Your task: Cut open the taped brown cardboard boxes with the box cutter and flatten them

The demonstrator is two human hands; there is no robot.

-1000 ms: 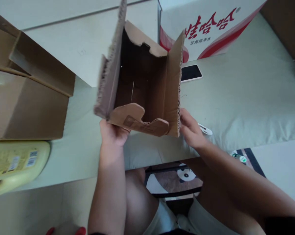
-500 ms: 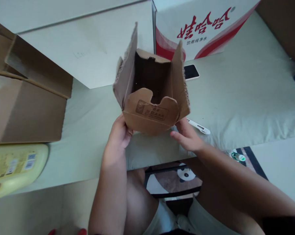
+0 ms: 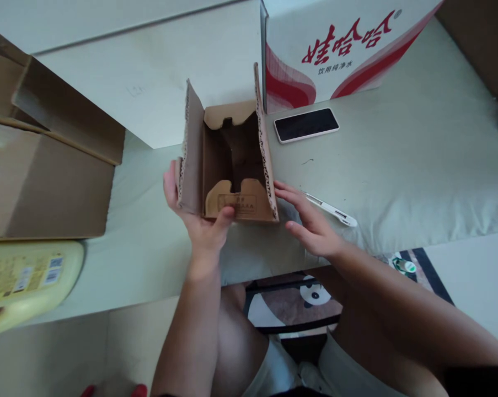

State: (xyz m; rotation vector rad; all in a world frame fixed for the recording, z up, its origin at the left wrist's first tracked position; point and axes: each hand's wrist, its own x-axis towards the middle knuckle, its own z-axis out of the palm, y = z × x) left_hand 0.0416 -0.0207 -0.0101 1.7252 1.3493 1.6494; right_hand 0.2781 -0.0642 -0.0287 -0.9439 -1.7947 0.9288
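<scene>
A small brown cardboard box (image 3: 240, 212) stands in front of me with its flaps up, and I look into its dark inside. My left hand (image 3: 203, 229) grips its near left corner, the thumb over the front flap and the fingers round the left side. Beside the right flap is my right hand (image 3: 310, 226), fingers stretched out and apart, the fingertips at or very near the cardboard. A white utility knife (image 3: 333, 212) lies on the pale green cloth just beyond that hand. Behind it rests a phone (image 3: 306, 125) with a dark screen.
Brown cartons (image 3: 62, 187) stand at the left, with a yellow bottle (image 3: 29, 281) lying before them. A white box with red lettering (image 3: 352, 49) stands at the back, next to a plain white box (image 3: 149, 82). The green cloth (image 3: 418, 165) covers the surface.
The cardboard box has moved left and turned, showing more of its inside and uncovering the phone. My left thumb now lies over the front flap. My right hand's fingers have come out from under the box.
</scene>
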